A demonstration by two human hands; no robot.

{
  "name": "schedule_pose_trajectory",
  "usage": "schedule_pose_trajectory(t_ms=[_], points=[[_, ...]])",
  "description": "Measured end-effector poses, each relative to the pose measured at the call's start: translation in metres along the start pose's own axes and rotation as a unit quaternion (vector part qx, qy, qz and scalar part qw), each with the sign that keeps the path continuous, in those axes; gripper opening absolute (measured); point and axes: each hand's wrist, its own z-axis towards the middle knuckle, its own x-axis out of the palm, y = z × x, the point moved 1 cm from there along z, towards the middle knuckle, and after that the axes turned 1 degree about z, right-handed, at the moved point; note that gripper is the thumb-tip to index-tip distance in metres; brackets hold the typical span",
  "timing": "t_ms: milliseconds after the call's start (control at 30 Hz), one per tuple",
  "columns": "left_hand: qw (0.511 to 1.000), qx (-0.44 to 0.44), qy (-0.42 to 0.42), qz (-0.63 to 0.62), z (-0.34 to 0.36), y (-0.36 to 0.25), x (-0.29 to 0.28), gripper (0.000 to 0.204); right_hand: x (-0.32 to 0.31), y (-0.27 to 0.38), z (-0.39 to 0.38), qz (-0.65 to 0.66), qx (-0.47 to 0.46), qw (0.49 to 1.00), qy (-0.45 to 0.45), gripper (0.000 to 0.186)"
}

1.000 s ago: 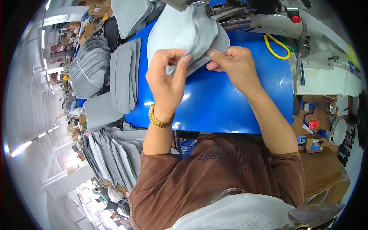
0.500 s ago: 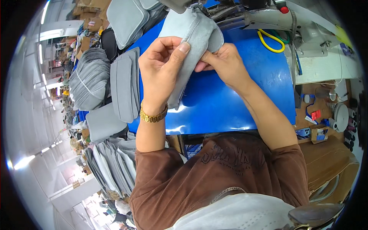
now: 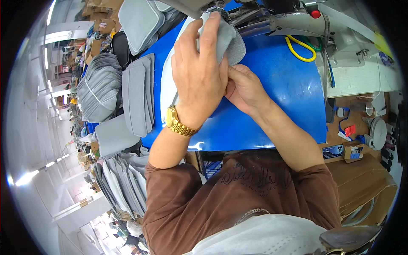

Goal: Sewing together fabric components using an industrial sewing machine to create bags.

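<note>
A grey fabric piece (image 3: 236, 47) with a paler underside lies at the far middle of the blue work surface (image 3: 276, 121), its far end by the presser foot (image 3: 214, 10) of a sewing machine (image 3: 191, 6). Across its top rests my left hand (image 3: 197, 78), back upward, fingers stretched out toward the presser foot; a gold watch circles that wrist. My right hand (image 3: 247, 89) is closed at the fabric's near right edge, thumb and fingers pinched together. Part of the cloth is hidden under my left hand.
Grey panels (image 3: 140, 95) lie stacked on the left, next to a tied bundle (image 3: 100, 87). More panels (image 3: 142, 25) sit at the far left, others (image 3: 123, 182) hang lower left. Yellow-handled scissors (image 3: 301, 49) lie far right. A phone (image 3: 332, 151) and small box (image 3: 353, 151) sit lower right.
My left hand has turned over from pinching the fabric's edge to lying stretched across it. The folded strip is now flattened toward the presser foot. My right hand has moved slightly nearer me.
</note>
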Motion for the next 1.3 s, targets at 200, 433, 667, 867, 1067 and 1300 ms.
schedule_pose_trajectory(t_ms=[200,433,667,867,1067,1300], points=[[0.986,0.154,0.029,0.059,0.016,0.004,-0.028,0.055,0.002,0.015,-0.005,-0.047,0.033,0.998,-0.009,0.031],[0.93,0.245,0.202,0.184,0.019,-0.007,-0.041,0.03,0.007,0.01,0.002,-0.255,-0.069,0.961,-0.077,0.037],[0.982,0.15,0.108,0.044,0.011,-0.01,-0.023,0.033,-0.005,0.006,0.006,-0.311,-0.127,0.94,-0.066,0.039],[0.992,0.072,0.103,0.029,0.006,-0.018,-0.015,0.024,-0.011,0.009,0.009,-0.363,-0.118,0.922,-0.069,0.037],[0.997,0.035,0.061,0.043,0.019,-0.014,0.006,0.019,-0.01,0.016,0.027,-0.215,-0.147,0.965,-0.015,0.036],[0.998,-0.017,0.007,0.056,0.022,-0.018,0.024,0.01,-0.009,0.03,0.032,-0.249,-0.131,0.959,-0.023,0.035]])
